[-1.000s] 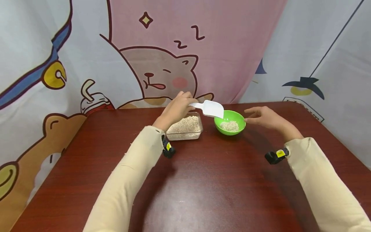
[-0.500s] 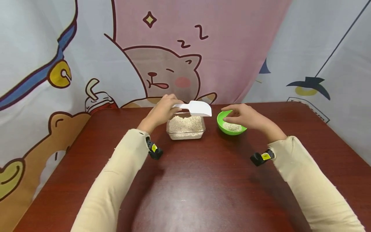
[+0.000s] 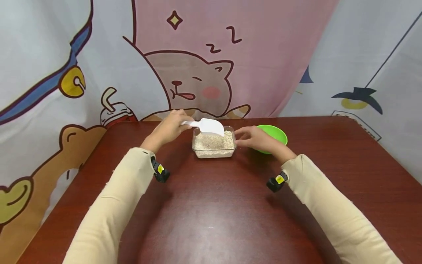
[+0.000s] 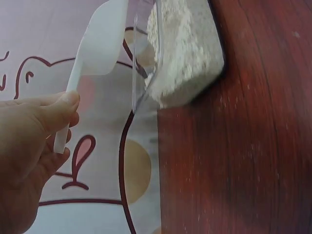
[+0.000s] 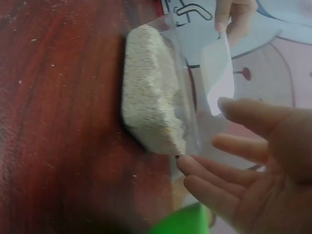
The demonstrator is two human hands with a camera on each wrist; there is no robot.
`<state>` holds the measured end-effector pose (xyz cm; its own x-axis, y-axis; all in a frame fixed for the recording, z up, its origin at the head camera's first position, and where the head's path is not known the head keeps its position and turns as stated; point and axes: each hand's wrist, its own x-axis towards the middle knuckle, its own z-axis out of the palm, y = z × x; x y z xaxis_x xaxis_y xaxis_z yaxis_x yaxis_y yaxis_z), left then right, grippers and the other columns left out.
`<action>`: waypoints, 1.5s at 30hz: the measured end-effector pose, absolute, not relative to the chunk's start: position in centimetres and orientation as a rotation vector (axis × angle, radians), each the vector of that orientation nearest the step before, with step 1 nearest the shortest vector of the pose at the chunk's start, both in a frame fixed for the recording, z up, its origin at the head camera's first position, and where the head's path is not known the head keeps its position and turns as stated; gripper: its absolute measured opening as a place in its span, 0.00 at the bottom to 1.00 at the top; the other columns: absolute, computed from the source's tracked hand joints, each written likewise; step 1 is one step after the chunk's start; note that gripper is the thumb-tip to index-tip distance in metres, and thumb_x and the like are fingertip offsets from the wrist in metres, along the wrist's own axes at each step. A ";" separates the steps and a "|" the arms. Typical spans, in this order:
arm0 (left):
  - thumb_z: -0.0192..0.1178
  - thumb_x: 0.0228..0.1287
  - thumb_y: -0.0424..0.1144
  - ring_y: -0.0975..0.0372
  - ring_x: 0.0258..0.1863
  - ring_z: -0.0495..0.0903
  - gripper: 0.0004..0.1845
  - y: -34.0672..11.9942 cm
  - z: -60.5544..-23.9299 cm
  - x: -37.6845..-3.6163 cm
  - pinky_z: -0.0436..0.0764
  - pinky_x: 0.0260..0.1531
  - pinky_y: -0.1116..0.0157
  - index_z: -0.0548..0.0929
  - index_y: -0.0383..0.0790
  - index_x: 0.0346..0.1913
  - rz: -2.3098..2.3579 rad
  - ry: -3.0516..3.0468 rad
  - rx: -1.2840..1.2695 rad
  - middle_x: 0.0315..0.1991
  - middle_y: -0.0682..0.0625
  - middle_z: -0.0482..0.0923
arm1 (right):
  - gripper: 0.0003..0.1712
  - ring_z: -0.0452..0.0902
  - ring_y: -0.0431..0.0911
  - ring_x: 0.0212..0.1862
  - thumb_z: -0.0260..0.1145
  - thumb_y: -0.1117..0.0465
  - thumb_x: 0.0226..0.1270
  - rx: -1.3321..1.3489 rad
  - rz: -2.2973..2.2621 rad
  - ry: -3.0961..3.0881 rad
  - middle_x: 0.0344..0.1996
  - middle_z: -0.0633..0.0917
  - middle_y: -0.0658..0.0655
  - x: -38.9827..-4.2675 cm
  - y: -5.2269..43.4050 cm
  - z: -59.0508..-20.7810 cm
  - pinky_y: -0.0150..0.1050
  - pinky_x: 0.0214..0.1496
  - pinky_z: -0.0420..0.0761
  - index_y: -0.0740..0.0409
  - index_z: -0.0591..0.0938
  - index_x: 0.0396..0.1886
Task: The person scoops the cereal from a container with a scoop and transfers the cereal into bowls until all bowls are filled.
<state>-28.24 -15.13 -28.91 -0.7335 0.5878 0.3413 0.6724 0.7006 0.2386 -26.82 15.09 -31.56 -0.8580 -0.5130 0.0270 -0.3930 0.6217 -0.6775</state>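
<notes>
My left hand (image 3: pixel 169 127) grips the handle of a white scoop (image 3: pixel 212 127). The scoop's blade is over a clear rectangular container (image 3: pixel 215 153), which holds pale flakes (image 3: pixel 229 138) that look like rolled oats. In the left wrist view the thumb and fingers pinch the scoop's handle (image 4: pixel 69 112). My right hand (image 3: pixel 258 139) is at the container's right end with fingers extended; in the right wrist view the fingertips are close to the container's end, and whether they touch it I cannot tell. Behind this hand stands a green bowl (image 3: pixel 275 132), partly hidden.
The dark red-brown wooden table (image 3: pixel 211 212) has a few stray flakes on it. A curtain (image 3: pixel 263 55) with cartoon prints hangs right behind its far edge. The bowl stands a short way right of the container.
My left hand has drawn the scoop leftward from above the bowl to above the container. My right hand has moved left, past the bowl, to the container's right end.
</notes>
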 end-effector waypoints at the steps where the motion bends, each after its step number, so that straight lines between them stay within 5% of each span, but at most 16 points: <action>1: 0.59 0.60 0.32 0.52 0.40 0.71 0.12 -15.3 -28.9 -28.3 0.66 0.44 0.57 0.82 0.34 0.46 -0.504 -2.673 -1.016 0.38 0.43 0.76 | 0.24 0.79 0.53 0.41 0.65 0.62 0.59 -0.746 -1.061 2.673 0.39 0.82 0.66 -26.9 15.0 -31.8 0.44 0.40 0.76 0.70 0.75 0.54; 21: 0.61 0.58 0.33 0.51 0.36 0.69 0.10 -16.5 -27.2 -28.4 0.70 0.37 0.57 0.85 0.36 0.42 -0.205 -2.813 -1.004 0.32 0.45 0.73 | 0.26 0.79 0.58 0.41 0.64 0.66 0.59 -0.714 -1.268 2.733 0.38 0.82 0.70 -26.3 13.6 -34.8 0.47 0.44 0.77 0.75 0.71 0.56; 32: 0.63 0.55 0.33 0.50 0.44 0.68 0.04 -13.9 -24.5 -28.0 0.77 0.38 0.53 0.85 0.41 0.33 0.147 -2.861 -0.884 0.38 0.45 0.73 | 0.27 0.80 0.57 0.41 0.64 0.66 0.59 -0.727 -1.272 2.722 0.37 0.82 0.69 -26.4 13.6 -34.7 0.46 0.43 0.77 0.75 0.71 0.56; 45: 0.62 0.56 0.35 0.50 0.47 0.68 0.10 -12.8 -26.2 -28.4 0.74 0.44 0.56 0.85 0.40 0.42 0.088 -2.917 -0.910 0.45 0.45 0.74 | 0.27 0.80 0.57 0.41 0.64 0.67 0.59 -0.719 -1.302 2.717 0.38 0.82 0.70 -26.4 13.7 -35.0 0.47 0.45 0.77 0.75 0.71 0.56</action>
